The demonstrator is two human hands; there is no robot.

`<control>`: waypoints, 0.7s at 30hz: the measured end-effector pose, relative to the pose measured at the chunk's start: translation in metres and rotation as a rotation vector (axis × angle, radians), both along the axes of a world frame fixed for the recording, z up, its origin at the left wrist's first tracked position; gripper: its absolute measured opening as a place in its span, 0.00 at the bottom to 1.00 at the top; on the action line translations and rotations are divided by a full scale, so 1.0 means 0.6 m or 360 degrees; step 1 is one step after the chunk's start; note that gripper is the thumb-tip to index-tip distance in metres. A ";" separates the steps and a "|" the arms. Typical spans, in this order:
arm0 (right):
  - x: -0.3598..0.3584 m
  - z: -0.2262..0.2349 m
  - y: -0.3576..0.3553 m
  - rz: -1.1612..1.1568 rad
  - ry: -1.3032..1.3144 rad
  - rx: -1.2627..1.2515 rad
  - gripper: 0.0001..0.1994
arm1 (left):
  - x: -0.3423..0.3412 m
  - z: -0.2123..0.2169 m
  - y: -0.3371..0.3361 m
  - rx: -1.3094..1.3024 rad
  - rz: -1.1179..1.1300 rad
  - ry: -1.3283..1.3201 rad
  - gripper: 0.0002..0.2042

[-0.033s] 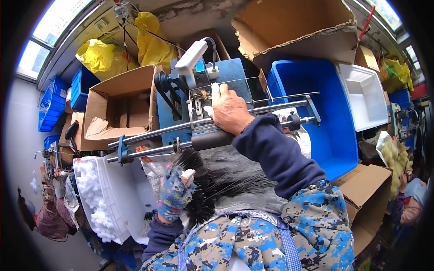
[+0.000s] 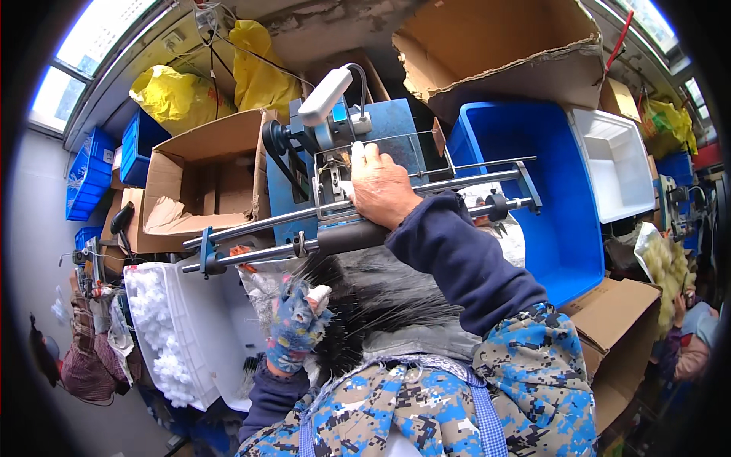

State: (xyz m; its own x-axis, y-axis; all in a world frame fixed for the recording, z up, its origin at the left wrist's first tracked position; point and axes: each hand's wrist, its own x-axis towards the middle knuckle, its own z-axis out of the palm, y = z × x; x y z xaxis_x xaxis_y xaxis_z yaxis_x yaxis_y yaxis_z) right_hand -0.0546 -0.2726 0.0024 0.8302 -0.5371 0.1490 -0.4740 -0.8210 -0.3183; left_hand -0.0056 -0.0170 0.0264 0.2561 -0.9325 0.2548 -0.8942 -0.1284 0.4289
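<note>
My right hand (image 2: 383, 186) is bare, with white wrapping near the thumb. It reaches over the steel rails (image 2: 289, 221) to a small metal fixture (image 2: 329, 179) on the blue bench machine (image 2: 392, 126). Its fingers are pressed together at the fixture; whatever they pinch is too small or hidden to name. Lower down, my left hand (image 2: 293, 324) wears a blue patterned glove with a white-wrapped fingertip. Its fingers are curled beside a heap of long black bristles (image 2: 339, 335) across my lap, and what lies inside them is hidden.
A white tub (image 2: 217, 335) with fluffy white tufts stands at left, below an open cardboard box (image 2: 164, 183). To the right are a deep blue bin (image 2: 560, 263) and a white bin (image 2: 613, 164). A white lamp head (image 2: 326, 97) overhangs the machine. Other people sit at both sides.
My right hand has shifted slightly to the left along the fixture. The left hand stays in place by the bristles.
</note>
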 end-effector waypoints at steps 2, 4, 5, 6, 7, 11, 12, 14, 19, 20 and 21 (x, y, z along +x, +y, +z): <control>0.022 0.005 0.022 0.0087 -0.0031 -0.0043 0.33 | 0.000 -0.007 0.009 0.0058 0.0046 -0.0004 0.24; 0.026 -0.003 0.019 0.0134 -0.0053 -0.0021 0.33 | 0.001 -0.002 0.009 0.0131 0.0066 -0.0011 0.24; 0.019 -0.003 0.012 0.0182 -0.0052 -0.0003 0.32 | 0.003 0.000 0.009 0.0085 0.0067 -0.0010 0.23; 0.005 0.001 0.000 0.0224 -0.0051 0.0015 0.32 | 0.007 0.002 0.008 0.0038 0.0063 -0.0009 0.22; -0.005 -0.009 -0.015 0.0190 0.0079 0.0020 0.32 | 0.008 0.001 0.007 -0.0006 0.0054 -0.0002 0.22; -0.057 0.025 -0.049 0.0125 0.0200 -0.0027 0.23 | 0.026 -0.037 0.034 -0.0097 0.0131 -0.0089 0.19; -0.067 0.037 -0.053 0.0120 0.0220 -0.0057 0.20 | 0.025 -0.039 0.036 -0.0044 0.0137 -0.0071 0.18; -0.080 0.055 -0.066 0.0191 0.0136 -0.0206 0.16 | 0.022 -0.018 0.016 -0.0117 0.0053 -0.0144 0.17; -0.059 0.059 -0.122 -0.0043 0.0228 -0.0734 0.09 | -0.005 -0.013 0.004 -0.0103 0.0312 0.0792 0.16; -0.061 0.052 -0.130 -0.0007 0.0371 -0.0628 0.08 | -0.002 -0.008 -0.001 -0.0136 0.0207 0.0589 0.16; -0.066 0.047 -0.139 0.0025 0.0515 -0.0520 0.07 | 0.002 -0.004 -0.008 -0.0172 0.0101 0.0387 0.16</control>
State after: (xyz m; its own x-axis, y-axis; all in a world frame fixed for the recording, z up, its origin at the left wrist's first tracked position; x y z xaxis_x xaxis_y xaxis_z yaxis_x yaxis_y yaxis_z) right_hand -0.0939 -0.3557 0.0306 0.8696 -0.4921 0.0406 -0.4931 -0.8615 0.1209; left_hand -0.0043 -0.0220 0.0239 0.3789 -0.8833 0.2762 -0.7551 -0.1225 0.6441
